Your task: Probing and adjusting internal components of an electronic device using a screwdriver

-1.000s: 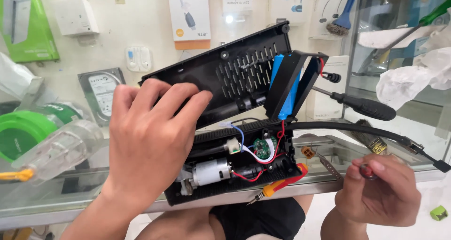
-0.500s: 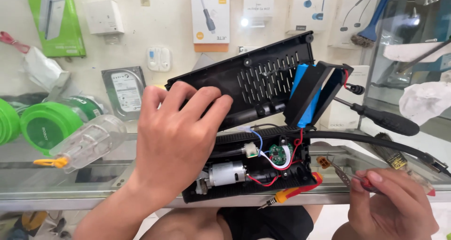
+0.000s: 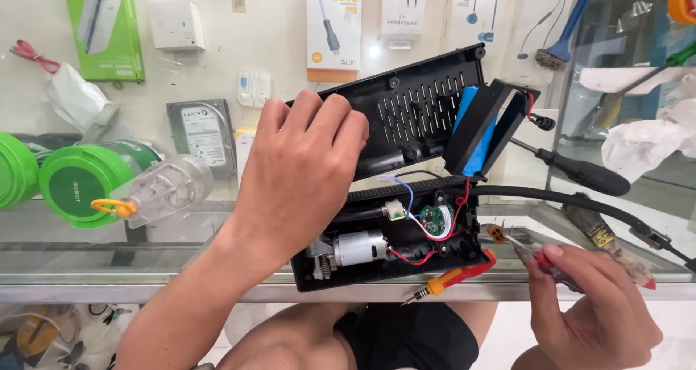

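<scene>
Here, the glass-topped bench [image 3: 181, 258] carries an opened black plastic device [image 3: 395, 243], its lower casing lying flat near the front edge with a silver motor [image 3: 357, 250], a small round green circuit board [image 3: 433, 219] and red, blue and white wires showing inside. The vented black lid [image 3: 420, 113] stands tilted up behind the casing, and a black holder with a blue battery cell [image 3: 475, 132] leans at its right end. The left hand [image 3: 297, 171] lies spread over the left part of the device, fingers curled over the lower edge of the lid, gripping it. A thick black hose [image 3: 573, 202] runs from the casing off to the right, across a black-handled screwdriver [image 3: 580, 171] and just above a worn brush [image 3: 605, 236]. The right hand [image 3: 591, 308] is closed around a small red-handled tool [image 3: 540, 261], whose metal tip points at a tiny orange connector [image 3: 496, 233] just beside the casing. A red and yellow screwdriver [image 3: 453, 277] lies along the casing's front right corner.
</scene>
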